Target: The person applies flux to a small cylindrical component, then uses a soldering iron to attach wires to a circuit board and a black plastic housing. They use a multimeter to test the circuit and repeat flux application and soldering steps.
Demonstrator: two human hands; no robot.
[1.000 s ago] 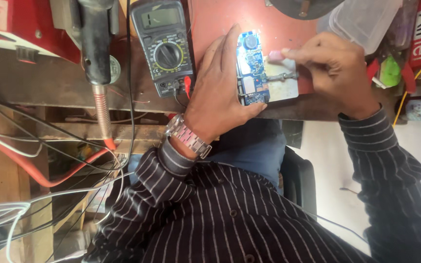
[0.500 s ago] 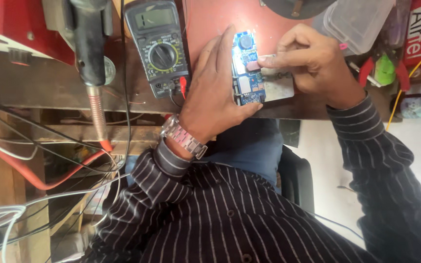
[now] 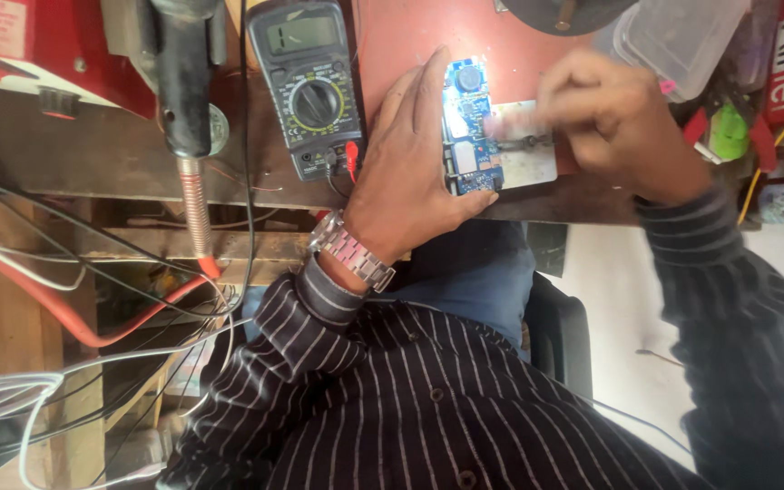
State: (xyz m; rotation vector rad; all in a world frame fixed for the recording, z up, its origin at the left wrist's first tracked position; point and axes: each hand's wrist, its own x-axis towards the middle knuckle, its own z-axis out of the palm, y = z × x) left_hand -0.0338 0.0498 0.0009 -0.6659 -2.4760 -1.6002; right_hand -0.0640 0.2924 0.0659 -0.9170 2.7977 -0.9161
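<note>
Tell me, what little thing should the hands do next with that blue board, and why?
Probably bring the right hand to rest on the blue circuit board. It is blurred beside the board, so whatever its fingers pinch cannot be made out. The left hand lies flat against the board's edge on the red bench top, so the board looks steadied for careful work.

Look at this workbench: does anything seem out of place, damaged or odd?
Nothing looks damaged or spilled. The left hand lies flat beside the blue board, and the blurred right hand works at its edge. The only untidy spot is the loose tangle of wires hanging below the multimeter.
</note>
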